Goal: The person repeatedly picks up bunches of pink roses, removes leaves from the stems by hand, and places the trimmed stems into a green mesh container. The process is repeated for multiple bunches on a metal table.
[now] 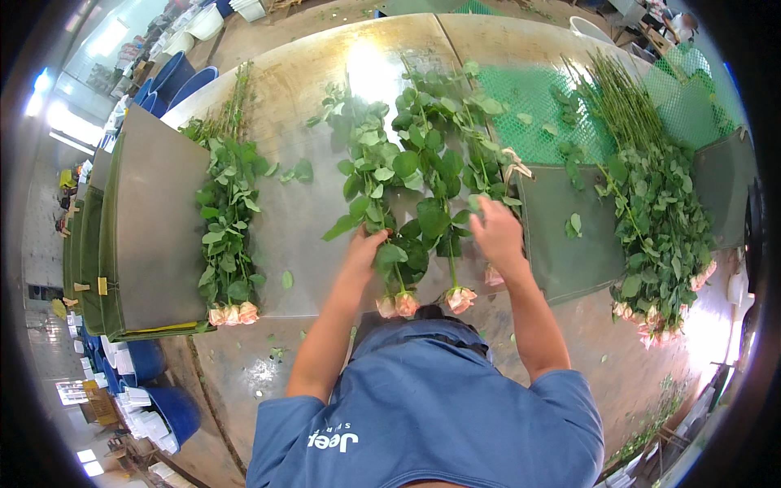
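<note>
My left hand (368,249) is at a leafy rose stem (370,177) left of centre, its fingers partly behind the leaves; whether they grip it is unclear. Pale pink rose blooms (406,304) hang at the table's near edge, close to my body. Another pink rose (460,299) lies to the right of these. My right hand (497,235) touches or hovers by the leaves at the right of the loose stems, fingers spread, with a further pink bloom (493,276) below it. A row of roses (232,213) lies on the metal table (293,244) at the left.
A large pile of roses (656,213) lies at the right, across a dark green cloth (567,244) and green netting (531,110). Upright green cloth-covered panels (110,244) stand at the left. Blue tubs (172,415) are on the floor; a person (680,27) is far off at upper right.
</note>
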A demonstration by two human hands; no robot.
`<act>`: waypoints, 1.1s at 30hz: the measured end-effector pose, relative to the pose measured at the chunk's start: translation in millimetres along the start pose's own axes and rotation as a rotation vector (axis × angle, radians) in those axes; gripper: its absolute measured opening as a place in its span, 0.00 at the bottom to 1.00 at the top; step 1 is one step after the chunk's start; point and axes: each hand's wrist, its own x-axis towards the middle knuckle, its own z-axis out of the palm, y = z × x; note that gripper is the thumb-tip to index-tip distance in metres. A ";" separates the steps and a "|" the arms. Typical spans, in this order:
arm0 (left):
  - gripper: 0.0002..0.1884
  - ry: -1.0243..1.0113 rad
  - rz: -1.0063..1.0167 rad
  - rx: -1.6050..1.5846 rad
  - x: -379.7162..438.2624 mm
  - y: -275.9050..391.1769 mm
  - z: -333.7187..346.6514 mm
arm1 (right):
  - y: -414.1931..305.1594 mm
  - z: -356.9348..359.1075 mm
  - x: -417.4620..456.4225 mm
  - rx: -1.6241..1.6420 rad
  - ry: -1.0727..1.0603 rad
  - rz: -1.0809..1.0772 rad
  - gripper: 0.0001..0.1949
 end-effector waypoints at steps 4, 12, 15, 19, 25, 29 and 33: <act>0.19 -0.040 0.029 0.008 0.6 -0.9 8.6 | -26.8 37.9 3.5 -0.024 -0.427 0.108 0.14; 0.21 -0.096 0.024 0.110 7.8 -12.2 16.6 | -51.3 111.7 0.7 0.344 -0.301 0.144 0.15; 0.22 0.046 0.093 0.225 14.1 -16.7 10.6 | -55.6 123.0 -1.3 0.580 -0.222 0.192 0.20; 0.20 -0.054 0.187 0.199 20.1 -20.5 3.6 | -54.3 124.6 -0.8 0.764 -0.277 0.328 0.21; 0.15 -0.028 -0.070 0.070 11.9 -3.9 -3.6 | -59.6 121.1 1.1 1.171 -0.413 0.524 0.15; 0.15 -0.027 -0.046 -0.043 -1.6 11.1 3.5 | -69.9 115.2 2.6 1.226 -0.377 0.568 0.11; 0.15 0.031 0.019 0.097 -8.8 23.9 8.1 | -73.6 103.2 6.4 1.268 -0.415 0.641 0.12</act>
